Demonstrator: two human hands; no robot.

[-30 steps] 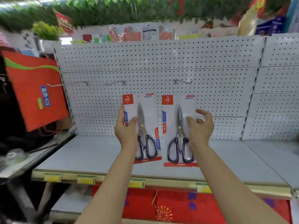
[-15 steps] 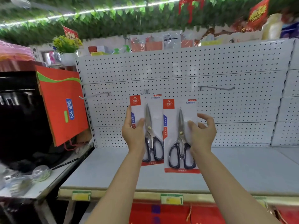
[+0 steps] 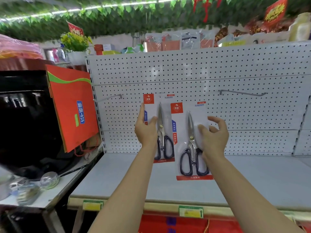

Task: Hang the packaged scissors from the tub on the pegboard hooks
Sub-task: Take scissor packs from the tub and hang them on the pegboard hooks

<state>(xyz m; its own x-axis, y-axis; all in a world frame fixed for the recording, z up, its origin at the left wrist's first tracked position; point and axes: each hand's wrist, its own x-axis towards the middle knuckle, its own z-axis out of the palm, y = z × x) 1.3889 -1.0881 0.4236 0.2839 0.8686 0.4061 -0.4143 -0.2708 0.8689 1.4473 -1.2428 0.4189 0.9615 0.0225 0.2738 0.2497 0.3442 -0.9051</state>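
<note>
I hold two carded packs of black-handled scissors upright in front of the white pegboard (image 3: 193, 71). My left hand (image 3: 146, 130) grips the left pack (image 3: 164, 118) by its left edge; its top reaches the height of the hooks, where the middle hook is hidden behind it. My right hand (image 3: 213, 137) grips the right pack (image 3: 190, 143) by its right edge, lower and closer to me. A bare left hook (image 3: 109, 98) sticks out left of the packs. A bare right hook (image 3: 242, 93) sticks out to their right. The tub is out of view.
A grey shelf (image 3: 252, 179) runs below the pegboard, with yellow price tags (image 3: 191, 211) on its front edge. An orange paper bag (image 3: 72, 106) hangs left of the pegboard. A side table (image 3: 55, 190) with small glass jars stands at lower left.
The view has swung left, so the pegboard now sits further right. My left hand has raised its pack up to hook height; the right pack stays lower.
</note>
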